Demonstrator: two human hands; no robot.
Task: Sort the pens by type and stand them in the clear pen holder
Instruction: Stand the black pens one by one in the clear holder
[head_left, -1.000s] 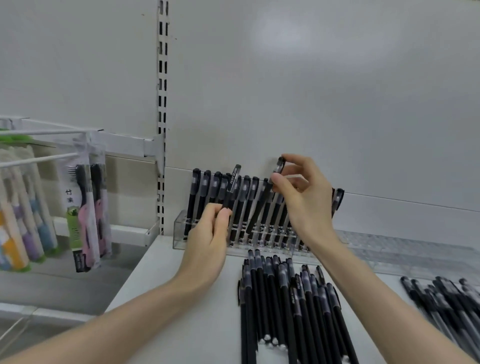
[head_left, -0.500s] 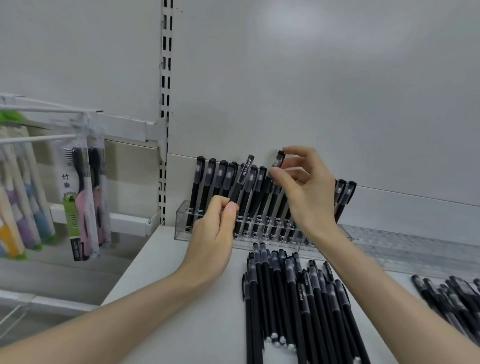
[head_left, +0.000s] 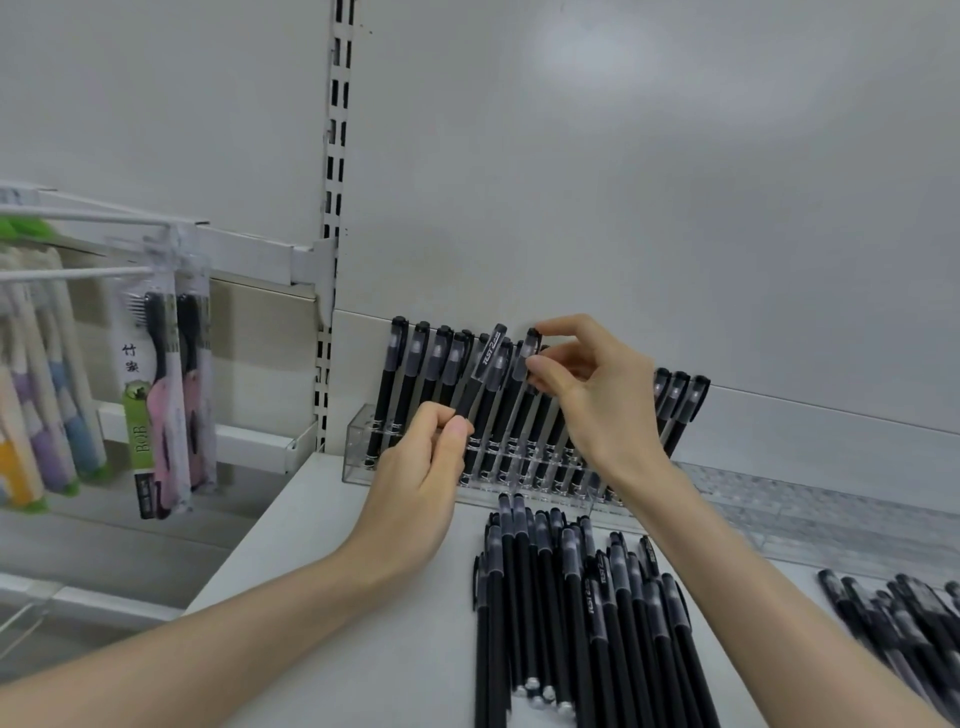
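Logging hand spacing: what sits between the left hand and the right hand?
Head view: black pens standing in the clear pen holder fill the gap between left hand and right hand.

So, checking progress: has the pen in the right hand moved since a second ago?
Yes. Against the clear pen holder, the pen in the right hand has dropped leftward, cap now about level with the standing pens.
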